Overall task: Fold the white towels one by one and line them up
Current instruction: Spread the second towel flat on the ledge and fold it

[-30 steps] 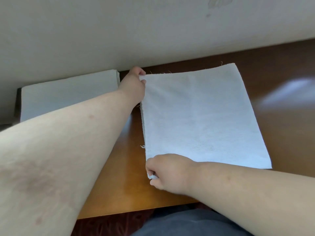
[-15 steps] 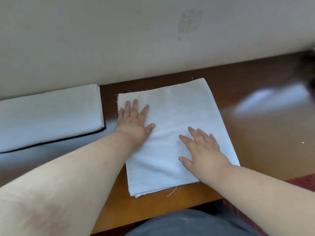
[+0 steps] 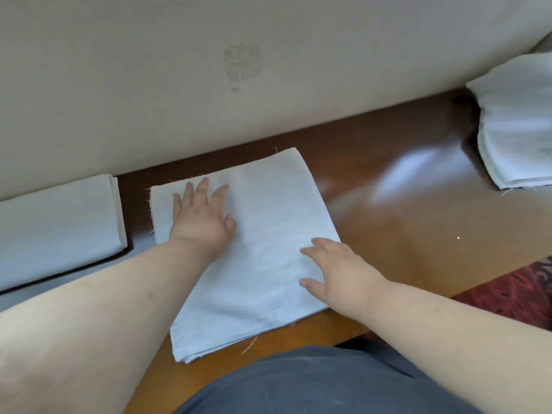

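Left hand: the left hand [image 3: 200,223] lies flat, palm down, fingers straight and slightly spread, on the far left part of the folded white cloth towel [image 3: 263,252]; it grips nothing.
Right hand: the right hand [image 3: 343,271] rests with fingers extended and relaxed on the towel's right edge, thumb on the cloth, fingertips pointing left; it holds nothing either.
Towel under the hands: a roughly square fold in several layers, lying flat on the glossy brown wooden table [image 3: 403,210], its near corner close to the table's front edge, loose threads showing at its borders.
Folded towel at left: a second white folded towel [image 3: 59,225] lies just beside the first, a narrow strip of table between them, against the wall.
Pile at right: a stack of white towels [image 3: 516,127] sits well apart at the far right, by the wall.
Surface and room: the table meets a plain beige wall [image 3: 179,85] bearing a faint smudge; patterned red carpet [image 3: 513,294] shows past the table's right front edge.
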A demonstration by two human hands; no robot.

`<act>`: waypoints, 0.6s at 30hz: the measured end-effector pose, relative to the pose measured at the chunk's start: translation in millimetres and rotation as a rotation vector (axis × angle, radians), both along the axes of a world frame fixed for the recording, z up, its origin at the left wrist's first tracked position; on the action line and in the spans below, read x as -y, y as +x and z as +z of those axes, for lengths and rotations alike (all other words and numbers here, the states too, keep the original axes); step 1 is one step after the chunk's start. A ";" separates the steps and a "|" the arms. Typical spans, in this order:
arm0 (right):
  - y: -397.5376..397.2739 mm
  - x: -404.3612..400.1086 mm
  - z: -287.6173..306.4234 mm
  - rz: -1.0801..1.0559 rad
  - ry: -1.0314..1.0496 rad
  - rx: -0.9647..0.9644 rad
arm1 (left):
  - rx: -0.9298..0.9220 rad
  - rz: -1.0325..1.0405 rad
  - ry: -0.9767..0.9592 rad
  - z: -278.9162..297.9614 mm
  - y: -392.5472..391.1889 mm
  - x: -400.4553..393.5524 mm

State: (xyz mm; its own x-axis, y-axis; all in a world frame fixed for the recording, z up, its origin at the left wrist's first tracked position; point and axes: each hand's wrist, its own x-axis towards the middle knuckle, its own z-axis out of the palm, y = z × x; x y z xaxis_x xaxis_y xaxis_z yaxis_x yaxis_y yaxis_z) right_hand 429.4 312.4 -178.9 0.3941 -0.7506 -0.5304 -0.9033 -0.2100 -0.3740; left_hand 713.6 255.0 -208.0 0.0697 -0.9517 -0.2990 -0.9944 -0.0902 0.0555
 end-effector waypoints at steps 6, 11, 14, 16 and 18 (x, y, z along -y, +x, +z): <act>6.1 118.6 4.0 0.057 -0.162 0.090 | -0.118 0.162 0.016 8.5 -110.2 -38.5; 24.8 205.6 -12.0 0.531 -0.184 -0.171 | -0.130 0.363 0.294 -11.0 -167.8 -77.5; 12.8 217.3 -19.0 0.645 -0.197 -0.309 | -0.100 0.345 0.298 -13.6 -164.0 -79.7; -6.3 212.9 -19.4 0.617 -0.206 -0.336 | -0.119 0.346 0.265 -11.5 -159.4 -76.2; -29.6 203.1 -16.6 0.565 -0.210 -0.362 | -0.117 0.318 0.233 -7.2 -156.0 -68.6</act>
State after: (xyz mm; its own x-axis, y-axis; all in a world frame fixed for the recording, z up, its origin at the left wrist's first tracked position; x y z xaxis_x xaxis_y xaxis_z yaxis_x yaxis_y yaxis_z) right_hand 399.8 109.3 -195.5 0.5803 -0.5838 -0.5678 -0.6945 -0.7189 0.0294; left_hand 557.6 323.5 -215.2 0.3021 -0.7941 -0.5274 -0.9030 -0.4156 0.1086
